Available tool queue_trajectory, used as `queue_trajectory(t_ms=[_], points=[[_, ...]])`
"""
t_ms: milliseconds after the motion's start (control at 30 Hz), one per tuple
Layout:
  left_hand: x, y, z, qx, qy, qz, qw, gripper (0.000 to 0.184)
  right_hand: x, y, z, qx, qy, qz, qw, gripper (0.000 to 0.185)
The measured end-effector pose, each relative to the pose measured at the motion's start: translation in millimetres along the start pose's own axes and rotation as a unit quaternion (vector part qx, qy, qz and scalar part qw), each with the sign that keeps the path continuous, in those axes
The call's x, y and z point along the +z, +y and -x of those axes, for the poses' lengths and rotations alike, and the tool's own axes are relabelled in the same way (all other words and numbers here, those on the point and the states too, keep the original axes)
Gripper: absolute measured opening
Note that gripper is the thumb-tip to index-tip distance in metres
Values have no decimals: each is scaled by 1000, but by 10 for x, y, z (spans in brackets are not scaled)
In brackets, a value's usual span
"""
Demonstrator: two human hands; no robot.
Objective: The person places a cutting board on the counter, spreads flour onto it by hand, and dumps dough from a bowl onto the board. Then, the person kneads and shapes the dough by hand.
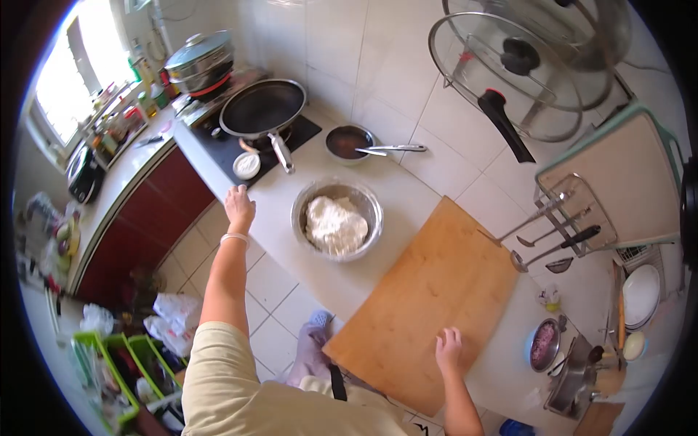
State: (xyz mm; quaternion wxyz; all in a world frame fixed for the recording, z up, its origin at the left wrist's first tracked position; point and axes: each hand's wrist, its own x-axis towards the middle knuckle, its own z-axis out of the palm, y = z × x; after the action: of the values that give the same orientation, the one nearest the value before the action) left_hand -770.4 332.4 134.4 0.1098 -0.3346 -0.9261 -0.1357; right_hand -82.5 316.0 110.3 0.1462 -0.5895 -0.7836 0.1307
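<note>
My left hand (239,208) is stretched out over the counter edge, just short of a small bowl of white powder (246,166). Its fingers point toward that bowl and nothing shows in them. Over the near part of a large wooden board (429,291) is my right hand (449,347), fingers loosely bent and apart, holding nothing; whether it touches the wood I cannot tell. Between the board and the stove stands a metal mixing bowl (297,218) with a heap of white flour (336,224) inside.
A frying pan (263,107) sits on the black stove, its handle (281,154) pointing toward me. Behind the mixing bowl is a bowl of dark liquid (349,142) with utensils (392,148) across it. Ladles (542,251) hang at right, near a bowl of pinkish food (545,345).
</note>
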Motion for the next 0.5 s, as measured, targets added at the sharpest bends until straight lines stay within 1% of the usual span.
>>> queue_trajectory(t_ms=[33, 100, 133, 167, 200, 233, 267, 300, 333, 400, 467, 500], points=[[91, -1, -311, 21, -7, -25, 999, 41, -42, -132, -29, 13, 1, 8, 1000, 30], [385, -17, -688, 56, -3, -56, 997, 35, 17, -212, 27, 46, 2, 69, 997, 29], [549, -68, -833, 69, -3, -77, 995, 31, 115, -173, 46, 50, 2, 68, 996, 29], [627, -120, -979, 87, -2, -88, 992, 18, 82, -208, 103, 60, 1, 76, 995, 27], [718, -215, -1145, 94, -6, -87, 992, 18, 60, -241, 69, 70, 0, 85, 994, 25], [931, -350, -1226, 140, 11, -104, 985, 16, 132, -271, 54, 72, 16, 89, 993, 21], [1098, -403, -1270, 194, 31, -111, 974, 17, 170, -297, 124, 98, 19, 94, 991, 21], [1154, -461, -1285, 197, 22, -97, 975, 18, 126, -377, 66, 119, 15, 83, 989, 19], [1190, -487, -1312, 205, 8, -85, 975, 19, 109, -440, -11, 144, 8, 72, 987, 18], [1095, -569, -1285, 245, -15, -104, 964, 18, 133, -472, -103, 166, 14, 54, 985, 17], [841, -554, -1172, 283, -49, -110, 951, 17, 220, -405, -156, 141, 41, 77, 986, 18], [682, -599, -1035, 322, -45, -114, 939, 14, 243, -399, -192, 150, 40, 71, 985, 19]])
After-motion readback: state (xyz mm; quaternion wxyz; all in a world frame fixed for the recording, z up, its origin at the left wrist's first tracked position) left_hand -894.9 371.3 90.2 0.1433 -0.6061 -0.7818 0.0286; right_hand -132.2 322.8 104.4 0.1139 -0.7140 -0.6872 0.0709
